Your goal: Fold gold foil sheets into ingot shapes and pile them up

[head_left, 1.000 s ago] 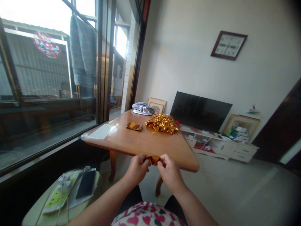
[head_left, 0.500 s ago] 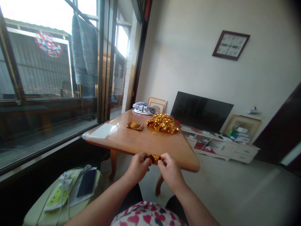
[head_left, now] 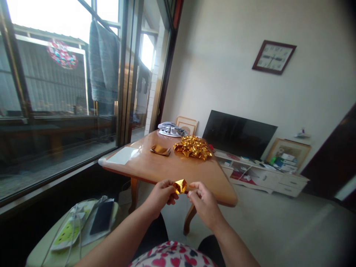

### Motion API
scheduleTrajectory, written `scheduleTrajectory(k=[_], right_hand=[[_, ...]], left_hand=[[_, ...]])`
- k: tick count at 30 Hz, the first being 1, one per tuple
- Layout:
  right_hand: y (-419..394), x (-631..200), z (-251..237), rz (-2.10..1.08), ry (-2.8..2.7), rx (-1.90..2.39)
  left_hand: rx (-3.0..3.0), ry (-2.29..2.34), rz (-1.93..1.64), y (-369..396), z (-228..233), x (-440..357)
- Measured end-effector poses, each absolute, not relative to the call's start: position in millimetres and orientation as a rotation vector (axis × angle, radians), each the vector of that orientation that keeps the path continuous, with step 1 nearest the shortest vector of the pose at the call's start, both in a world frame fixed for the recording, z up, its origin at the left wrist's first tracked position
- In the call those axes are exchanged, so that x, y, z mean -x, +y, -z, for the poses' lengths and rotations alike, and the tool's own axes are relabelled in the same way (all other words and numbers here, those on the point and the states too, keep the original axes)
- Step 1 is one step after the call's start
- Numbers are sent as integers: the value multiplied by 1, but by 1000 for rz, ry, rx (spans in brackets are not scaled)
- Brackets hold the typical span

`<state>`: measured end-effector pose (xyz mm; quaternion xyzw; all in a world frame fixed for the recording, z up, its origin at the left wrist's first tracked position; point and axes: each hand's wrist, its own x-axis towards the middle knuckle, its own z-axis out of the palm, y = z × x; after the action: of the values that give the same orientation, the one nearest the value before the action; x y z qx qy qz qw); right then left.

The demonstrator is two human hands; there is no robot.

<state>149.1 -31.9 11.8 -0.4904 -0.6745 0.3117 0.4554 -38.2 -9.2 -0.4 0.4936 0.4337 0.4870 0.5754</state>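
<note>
I pinch a small folded piece of shiny gold foil paper point(head_left: 180, 185) in my left hand point(head_left: 161, 194), raised before me so its creases face me. My right hand point(head_left: 201, 200) touches its edge with half-curled fingertips. Beyond both hands, on the wooden bench point(head_left: 167, 168), lie a heap of folded gold pieces point(head_left: 193, 147) and flat gold sheets point(head_left: 160, 150); nothing stands between.

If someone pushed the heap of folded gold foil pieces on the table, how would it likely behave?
The gold foil heap looks loose and crinkled, so it would probably scatter rather than slide whole. The pieces seem thin and light, likely crushing easily. The wooden table looks glossy, so they may skid.
</note>
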Motion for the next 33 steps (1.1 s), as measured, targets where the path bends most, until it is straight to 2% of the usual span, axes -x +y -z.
scheduleTrajectory(k=[11,19,30,33], right_hand=[[-34,-138,-4,-649,-1734,1315],[-27,-145,3,-574,-1737,1349],[-23,-147,7,-623,-1724,1435],[-22,-150,4,-575,-1710,1498]], left_hand=[[-842,851,-1170,-16,12,25],[-1040,923,-1063,-23,6,20],[-1175,871,-996,-27,9,15],[-1280,966,-1097,-25,13,16]])
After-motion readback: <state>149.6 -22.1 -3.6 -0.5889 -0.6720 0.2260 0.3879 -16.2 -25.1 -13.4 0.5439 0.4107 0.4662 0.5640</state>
